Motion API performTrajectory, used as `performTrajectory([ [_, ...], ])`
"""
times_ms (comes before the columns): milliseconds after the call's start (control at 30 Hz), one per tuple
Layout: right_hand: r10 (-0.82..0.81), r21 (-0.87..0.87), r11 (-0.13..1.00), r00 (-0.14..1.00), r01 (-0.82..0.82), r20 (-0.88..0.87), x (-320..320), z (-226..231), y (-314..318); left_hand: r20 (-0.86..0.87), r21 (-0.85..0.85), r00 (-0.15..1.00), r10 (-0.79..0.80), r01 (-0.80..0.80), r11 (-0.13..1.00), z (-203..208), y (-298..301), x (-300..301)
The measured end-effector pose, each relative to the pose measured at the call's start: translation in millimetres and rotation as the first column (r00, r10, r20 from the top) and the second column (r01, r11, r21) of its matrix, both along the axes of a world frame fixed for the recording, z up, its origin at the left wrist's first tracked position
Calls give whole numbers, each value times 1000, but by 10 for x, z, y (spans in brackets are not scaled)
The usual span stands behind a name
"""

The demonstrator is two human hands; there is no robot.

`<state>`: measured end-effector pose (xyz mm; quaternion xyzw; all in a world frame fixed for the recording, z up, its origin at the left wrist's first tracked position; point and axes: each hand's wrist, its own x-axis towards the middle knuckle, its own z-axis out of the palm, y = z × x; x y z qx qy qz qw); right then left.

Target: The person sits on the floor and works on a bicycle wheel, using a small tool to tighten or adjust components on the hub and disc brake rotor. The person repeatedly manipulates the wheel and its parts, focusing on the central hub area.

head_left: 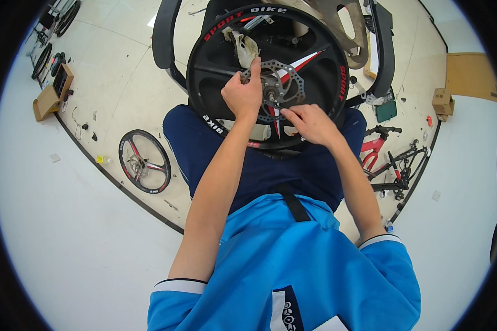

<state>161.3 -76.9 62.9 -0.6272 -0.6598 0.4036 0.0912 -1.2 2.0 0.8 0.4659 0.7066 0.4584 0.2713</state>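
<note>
A black three-spoke bicycle wheel (197, 83) with red and white trim lies flat in front of me, over a chair and close to my knees. A silver perforated brake disc (297, 84) sits around its hub (271, 95). My left hand (243, 95) is closed on the disc's left edge, thumb pointing away from me; its fingertips are partly hidden. To the right of the hub, my right hand (310, 122) pinches a small dark tool whose tip reaches the disc near the hub; its exact kind is too small to tell. A crumpled pale cloth or glove (244, 48) rests by the disc.
Black chair armrests (164, 36) flank the wheel. A second three-spoke wheel (163, 167) lies on the floor at left. Bicycle frames (395, 165), a green case (386, 111) and a small carton (442, 102) are at right. An open cardboard box (45, 103) stands far left.
</note>
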Motion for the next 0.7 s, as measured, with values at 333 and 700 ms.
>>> performTrajectory([
  [333,-146,169,970,973,176,-177,-274,13,-114,21,14,1000,8,-8,1000,-9,-17,1],
  [700,-370,82,888,810,452,-456,-668,-539,-502,15,3,1000,5,-5,1000,3,-10,16],
])
